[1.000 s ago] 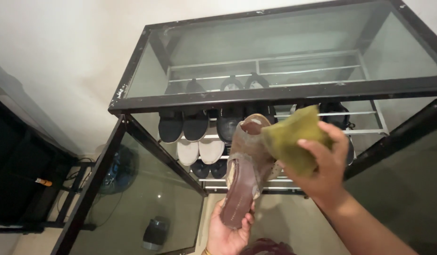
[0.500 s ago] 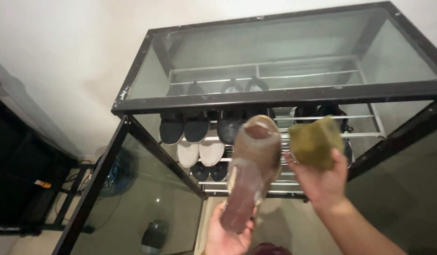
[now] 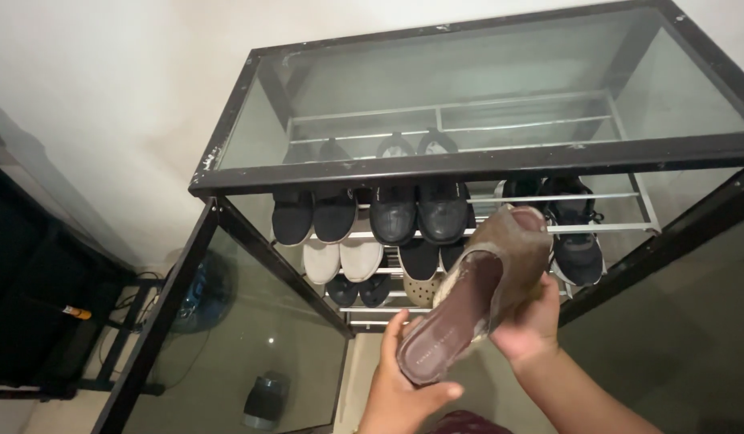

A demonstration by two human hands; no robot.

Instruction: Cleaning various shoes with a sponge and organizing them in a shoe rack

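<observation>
I am holding a brown sandal (image 3: 478,291) in both my hands, out in front of the open shoe rack (image 3: 468,159). It is up in the air, not on any shelf.

My left hand (image 3: 404,378) is under the heel end. My fingers there are curled up around the back of the sandal and my thumb sticks out along the bottom edge. My right hand (image 3: 529,321) is on the other side, closer to the toe end. Those fingers wrap around the outside of the sandal, so I can only see part of them. I can't tell if they hold something else too, because the sandal hides them.

The sandal is long and it lies on a slant. The heel is low and near me, by my left hand. The toe points up and to the right, toward the shelves. The inside, where a foot goes, faces up and left at me. So the toe end is the part closest to the rack, and my right hand is the hand nearer to it.

Just past the toe are black sneakers (image 3: 577,241) on a metal shelf rail. More to the left sit black shoes (image 3: 416,210) and white slip-ons (image 3: 340,259).
</observation>
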